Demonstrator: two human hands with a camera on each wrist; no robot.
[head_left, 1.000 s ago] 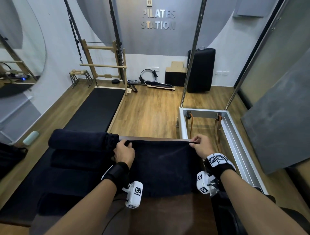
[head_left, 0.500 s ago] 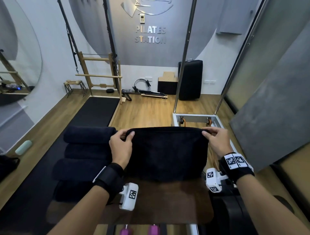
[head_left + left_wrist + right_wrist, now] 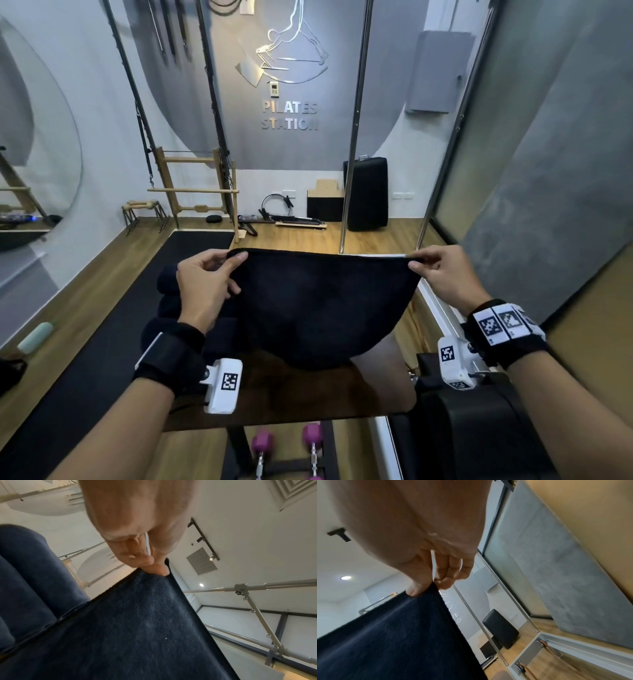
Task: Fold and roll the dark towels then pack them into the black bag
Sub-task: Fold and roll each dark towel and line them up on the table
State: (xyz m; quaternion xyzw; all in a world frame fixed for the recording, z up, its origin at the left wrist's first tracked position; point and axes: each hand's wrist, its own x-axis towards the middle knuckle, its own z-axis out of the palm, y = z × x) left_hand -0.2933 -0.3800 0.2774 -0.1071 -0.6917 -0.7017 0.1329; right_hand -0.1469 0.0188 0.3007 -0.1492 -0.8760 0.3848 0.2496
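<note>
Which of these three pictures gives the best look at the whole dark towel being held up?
The head view: it shows the dark towel whole, hanging between the left hand and right hand. The left wrist view shows only one pinched corner, and the right wrist view shows only the other.

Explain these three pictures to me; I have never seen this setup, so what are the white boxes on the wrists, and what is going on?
No machine here: a person wears three cameras. The wide picture comes from the head, looking down at both hands. The other two come from the white boxes strapped to the wrists, looking along each hand.

The left hand and right hand each pinch a top corner of a dark towel, holding it up so it hangs above a brown bench. The left wrist view shows that pinch up close; the right wrist view shows the other.

Rolled towels lie left of the bench. Pink dumbbells sit below.
</note>
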